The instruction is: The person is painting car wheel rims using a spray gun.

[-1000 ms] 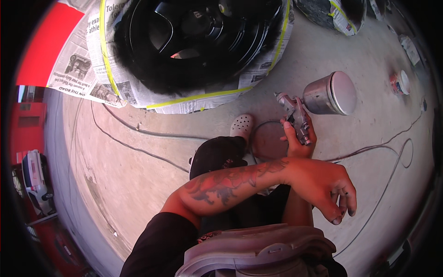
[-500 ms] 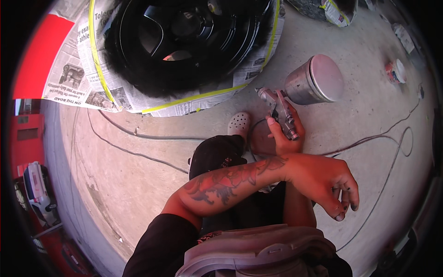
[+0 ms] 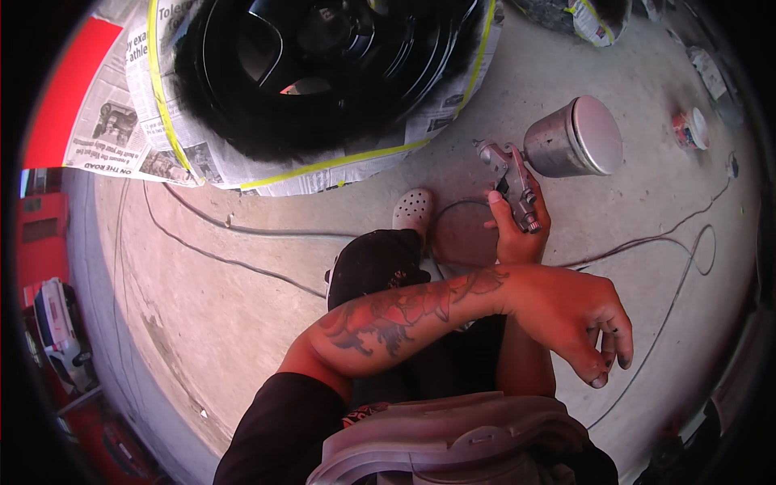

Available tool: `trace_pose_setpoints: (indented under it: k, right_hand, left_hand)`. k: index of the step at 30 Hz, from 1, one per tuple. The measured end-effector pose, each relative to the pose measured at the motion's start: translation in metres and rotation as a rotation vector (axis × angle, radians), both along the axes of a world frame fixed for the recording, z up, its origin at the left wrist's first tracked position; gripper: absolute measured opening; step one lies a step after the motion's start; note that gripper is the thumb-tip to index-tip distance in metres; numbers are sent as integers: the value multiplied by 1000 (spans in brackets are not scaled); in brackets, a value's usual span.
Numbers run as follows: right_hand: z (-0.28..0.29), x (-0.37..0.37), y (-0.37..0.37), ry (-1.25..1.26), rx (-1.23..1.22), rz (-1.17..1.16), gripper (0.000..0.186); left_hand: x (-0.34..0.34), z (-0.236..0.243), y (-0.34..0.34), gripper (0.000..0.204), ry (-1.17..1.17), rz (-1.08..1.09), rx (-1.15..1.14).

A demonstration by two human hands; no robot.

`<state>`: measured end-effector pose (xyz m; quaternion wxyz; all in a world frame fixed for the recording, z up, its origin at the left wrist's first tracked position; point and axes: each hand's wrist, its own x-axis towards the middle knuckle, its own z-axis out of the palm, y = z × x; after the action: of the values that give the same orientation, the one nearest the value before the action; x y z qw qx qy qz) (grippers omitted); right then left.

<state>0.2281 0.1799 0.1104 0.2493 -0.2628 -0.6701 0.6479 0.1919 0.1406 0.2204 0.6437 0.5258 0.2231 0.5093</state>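
Note:
My right hand (image 3: 521,234) is closed on a silver spray gun (image 3: 511,187), whose metal cup (image 3: 554,145) juts out to the right with its round lid turned sideways. My left forearm, tattooed, lies crosswise in front of my right arm; my left hand (image 3: 578,319) hangs from it, empty, with loosely bent fingers and dark-smudged fingertips. Above the gun is a glossy black wheel rim (image 3: 327,40), surrounded by a tire covered in newspaper (image 3: 331,166) and yellow tape, with dark overspray on the paper.
Another paper-masked wheel (image 3: 594,20) is at upper right. A small tub (image 3: 689,128) sits on the concrete floor (image 3: 202,339) at right. Hoses (image 3: 267,233) snake across both sides. My clog (image 3: 412,212) is below the wheel. A white car (image 3: 61,331) and red panels show at left.
The spray gun in my right hand shifted up and left, then back to the right, and sits a little higher than at first. The view shifted slightly. My left hand stayed hanging.

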Motion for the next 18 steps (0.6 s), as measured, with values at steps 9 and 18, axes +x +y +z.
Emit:
trace_pose_setpoints:
  k: [9, 18]
  right_hand:
    - [-11, 7, 7, -94, -147, -45, 50]
    - [176, 73, 76, -90, -118, -326, 38]
  left_hand:
    - [-10, -3, -4, 43, 27, 66, -55]
    - [-55, -25, -177, 38, 1331, 1067, -522]
